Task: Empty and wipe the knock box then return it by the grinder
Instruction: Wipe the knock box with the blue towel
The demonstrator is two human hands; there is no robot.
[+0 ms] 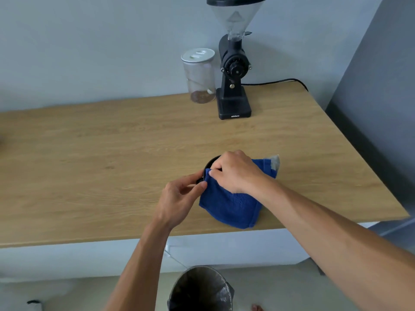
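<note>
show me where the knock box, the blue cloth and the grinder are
knock box [210, 163]: head view, exposed black rim at its back left.
blue cloth [231, 205]: head view, middle of the draped fold.
grinder [233, 104]: head view, top of its black base.

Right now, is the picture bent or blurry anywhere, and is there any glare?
Head view: wide-angle bending curves the counter edge; soft, even light, no harsh glare; grinder casts a faint wall shadow; bin at the bottom looks slightly soft.
</note>
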